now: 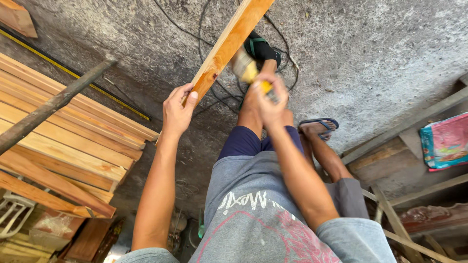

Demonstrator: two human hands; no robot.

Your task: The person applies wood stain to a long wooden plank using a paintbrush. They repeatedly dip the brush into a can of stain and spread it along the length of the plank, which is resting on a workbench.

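Observation:
My left hand [177, 111] grips the near end of a long wooden plank [229, 44] that slants up and away to the top of the view. My right hand [271, 101] is closed around a brush with a yellow handle [249, 70], blurred by motion, held against the plank's right side. Below the hands are my legs in dark shorts, one foot in a blue sandal [318, 125] on the concrete floor [380, 53].
A stack of wooden planks [63, 141] lies at the left, with a dark metal pipe [51, 104] slanting over it. Black cables [204, 29] loop on the floor. Wooden frames [404, 131] and a colourful bag [446, 141] stand at the right.

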